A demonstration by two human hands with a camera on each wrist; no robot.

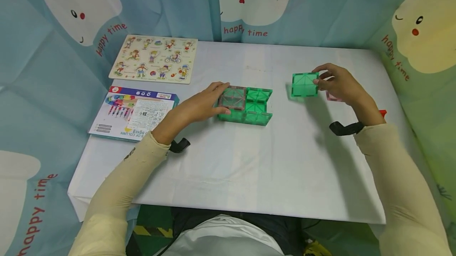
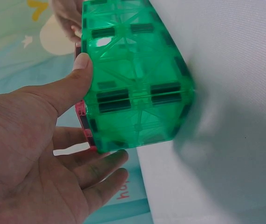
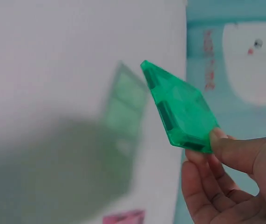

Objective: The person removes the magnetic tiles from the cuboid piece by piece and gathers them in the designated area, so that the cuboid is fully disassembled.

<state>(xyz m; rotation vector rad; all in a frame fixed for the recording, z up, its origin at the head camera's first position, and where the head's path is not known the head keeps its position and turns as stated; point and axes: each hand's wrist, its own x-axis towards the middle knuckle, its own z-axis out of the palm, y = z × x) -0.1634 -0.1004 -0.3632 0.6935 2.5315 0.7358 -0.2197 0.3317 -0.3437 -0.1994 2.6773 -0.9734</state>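
Note:
My left hand (image 1: 201,105) grips the left end of a box of magnetic tiles (image 1: 259,118), thumb on the near side and fingers round the far side. Its walls are see-through green, and a pink tile (image 1: 232,97) lies across the left part of the top. In the left wrist view the thumb of my left hand (image 2: 35,135) rests along the upper edge of the green wall (image 2: 133,93). Raised over the table, a green square magnetic tile (image 1: 304,84) is pinched at its right edge by my right hand (image 1: 340,82). The right wrist view shows this tile (image 3: 184,109) tilted.
Another pink tile (image 1: 334,97) lies under my right hand, partly hidden, and a red piece (image 1: 382,112) shows behind the right wrist. A picture puzzle board (image 1: 154,59) and a printed box (image 1: 132,113) lie at the table's left. Curtains surround the table's back and sides.

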